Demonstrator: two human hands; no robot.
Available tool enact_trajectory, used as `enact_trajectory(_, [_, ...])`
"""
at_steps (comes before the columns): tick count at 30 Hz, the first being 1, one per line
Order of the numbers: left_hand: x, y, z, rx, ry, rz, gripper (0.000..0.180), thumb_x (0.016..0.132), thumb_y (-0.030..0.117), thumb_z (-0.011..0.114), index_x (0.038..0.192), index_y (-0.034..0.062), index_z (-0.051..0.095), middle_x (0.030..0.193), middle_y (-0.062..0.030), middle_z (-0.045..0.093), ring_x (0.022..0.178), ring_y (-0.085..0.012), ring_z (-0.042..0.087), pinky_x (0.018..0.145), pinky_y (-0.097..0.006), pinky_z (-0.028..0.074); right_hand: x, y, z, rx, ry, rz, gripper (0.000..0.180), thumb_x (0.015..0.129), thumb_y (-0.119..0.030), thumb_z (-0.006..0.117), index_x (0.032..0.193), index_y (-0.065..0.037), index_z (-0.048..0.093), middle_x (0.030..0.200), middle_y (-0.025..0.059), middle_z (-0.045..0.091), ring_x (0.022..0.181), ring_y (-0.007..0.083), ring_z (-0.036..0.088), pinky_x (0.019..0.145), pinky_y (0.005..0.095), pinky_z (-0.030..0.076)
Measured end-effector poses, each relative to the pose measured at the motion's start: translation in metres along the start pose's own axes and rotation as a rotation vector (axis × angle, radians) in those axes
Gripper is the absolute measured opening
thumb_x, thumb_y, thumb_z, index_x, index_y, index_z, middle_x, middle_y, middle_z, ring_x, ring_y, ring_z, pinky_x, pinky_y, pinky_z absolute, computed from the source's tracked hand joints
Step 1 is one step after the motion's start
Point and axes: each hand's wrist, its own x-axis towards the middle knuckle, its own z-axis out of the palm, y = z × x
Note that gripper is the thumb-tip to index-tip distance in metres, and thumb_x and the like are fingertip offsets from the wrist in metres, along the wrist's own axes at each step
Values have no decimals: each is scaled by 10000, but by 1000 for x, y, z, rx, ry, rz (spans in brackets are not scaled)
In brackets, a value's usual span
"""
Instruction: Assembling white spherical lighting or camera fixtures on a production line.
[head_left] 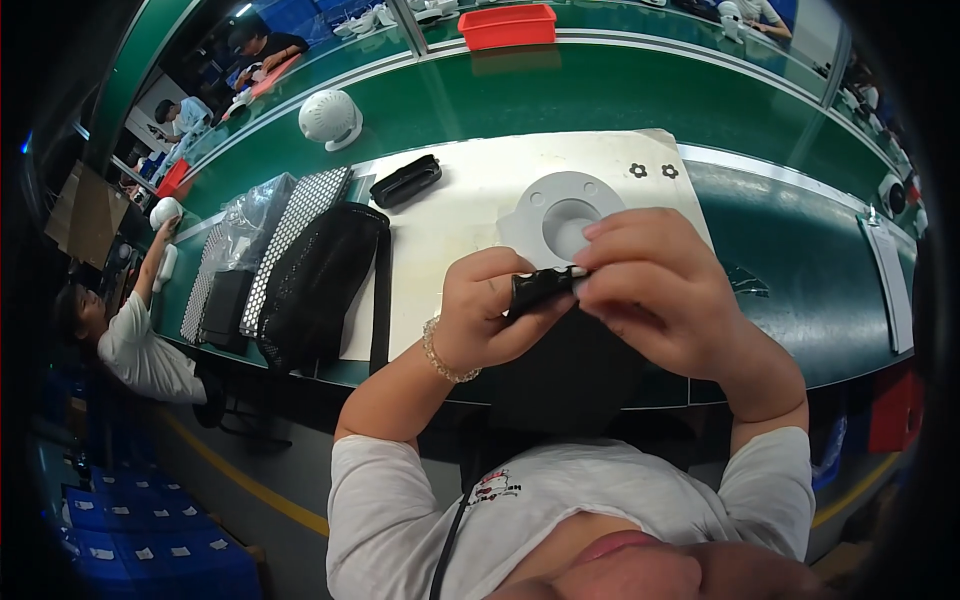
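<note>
Both my hands meet over the near edge of the green bench. My left hand (pixel 492 308) grips the left end of a small glossy black plastic part (pixel 537 287). My right hand (pixel 655 290) pinches its right end, where a thin white strip shows. A bead bracelet sits on my left wrist. Just behind my hands a round grey moulded fixture (pixel 556 217) with a hollow centre rests on a cream work mat (pixel 470 215). A black sheet hangs below the part, partly hidden by my fingers.
A stack of black mesh panels (pixel 318 282), white perforated sheets (pixel 297 232) and a clear bag lie at left. A black oblong case (pixel 405 181), a white dome (pixel 330 119), two small flower-shaped pieces (pixel 653 171), a red bin (pixel 508 25). Other people work at left and behind.
</note>
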Motion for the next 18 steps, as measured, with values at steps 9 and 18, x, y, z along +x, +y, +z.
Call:
enact_trajectory(9, [-3, -3, 4, 43, -7, 59, 160, 573, 76, 697, 592, 70, 538, 562, -41, 509, 475, -200, 494, 414, -296, 366, 0, -7, 10, 181, -5, 24, 342, 662, 5, 634, 984, -94, 572, 808, 69, 545, 787, 229, 536, 706, 335, 403])
enact_trajectory(18, [-10, -5, 5, 87, -26, 44, 187, 516, 129, 674, 581, 67, 510, 612, -59, 529, 508, -229, 508, 445, -313, 380, -4, -9, 33, 127, 88, -227, 401, 644, -14, 672, 999, -117, 517, 945, 75, 526, 818, 234, 561, 643, 330, 420])
